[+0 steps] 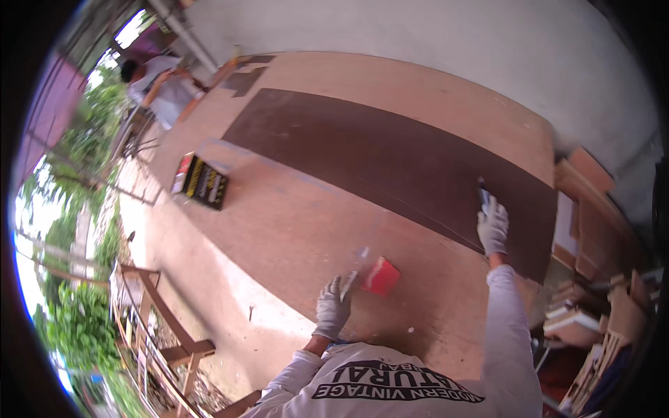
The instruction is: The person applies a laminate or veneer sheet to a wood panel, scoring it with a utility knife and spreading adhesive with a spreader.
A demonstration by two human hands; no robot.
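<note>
Both my hands wear pale work gloves. My right hand (493, 227) is closed around a slim tool (484, 195) with a dark tip, over the right part of a long dark brown sheet (376, 153). The tool's exact kind is too small to make out. My left hand (333, 308) is closed nearer to me, on a thin, light-coloured tool (350, 279), blurred at its end. Just right of that tool lies a red flat square piece (381, 276) on the light brown tabletop (279, 230).
A black and yellow box-like container (201, 182) stands at the table's left side. Beyond it a person (164, 87) works at the far left end, near small dark pieces (245, 80). Stacked boards (582, 306) are at the right, a wooden frame (167, 320) at the lower left.
</note>
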